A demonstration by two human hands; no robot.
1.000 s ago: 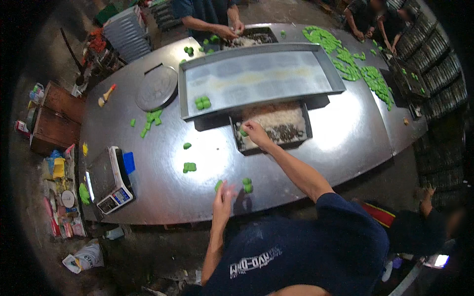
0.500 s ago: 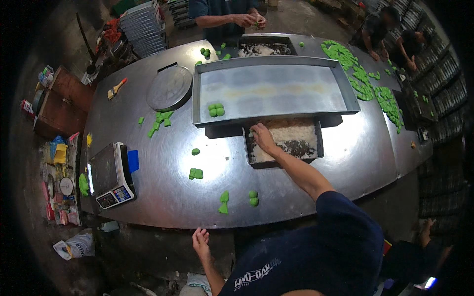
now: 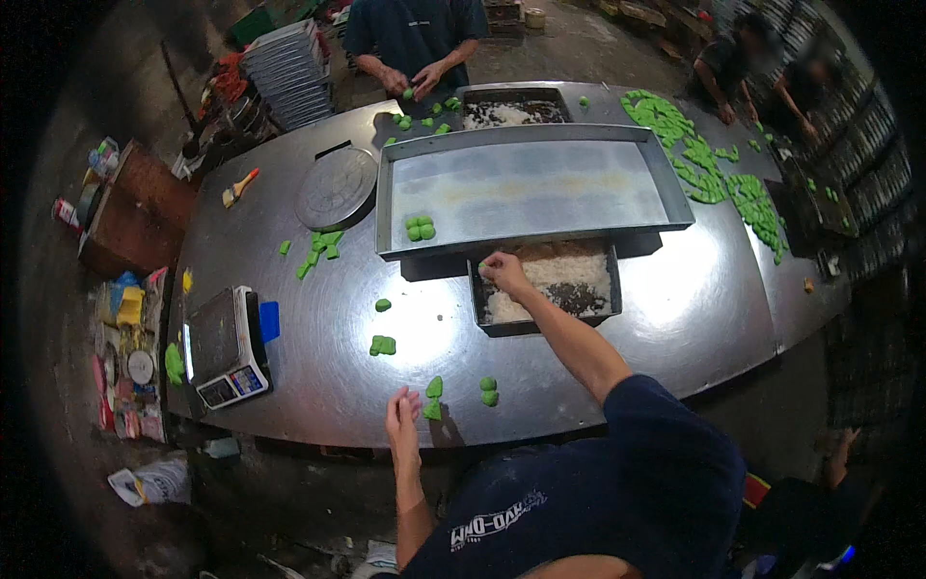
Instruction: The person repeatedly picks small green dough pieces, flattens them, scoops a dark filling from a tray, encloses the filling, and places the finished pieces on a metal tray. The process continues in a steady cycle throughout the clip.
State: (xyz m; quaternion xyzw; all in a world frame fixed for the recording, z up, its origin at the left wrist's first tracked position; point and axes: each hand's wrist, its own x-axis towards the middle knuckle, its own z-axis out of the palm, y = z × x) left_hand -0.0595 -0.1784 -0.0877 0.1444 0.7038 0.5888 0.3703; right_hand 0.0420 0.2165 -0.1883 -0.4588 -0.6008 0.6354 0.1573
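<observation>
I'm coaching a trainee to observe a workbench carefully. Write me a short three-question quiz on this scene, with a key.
1. Which of the camera wearer's hands is at the nearest dark tray?
2. What lies left of the round metal disc: A) a ladle, B) a brush, C) scissors?
3. Fill in: the large metal tray holds ___ clustered green pieces.

Key: 1. Right hand. 2. B. 3. Four.

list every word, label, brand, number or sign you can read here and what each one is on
Wearer's shirt: pale lettering, partly legible; wording not copied out.
Scale: panel markings too small to read.
Opposite person's shirt: small pale chest mark, too small to read.
Sack: any print too blurred to read.
Green pieces and large tray: none visible.
</observation>
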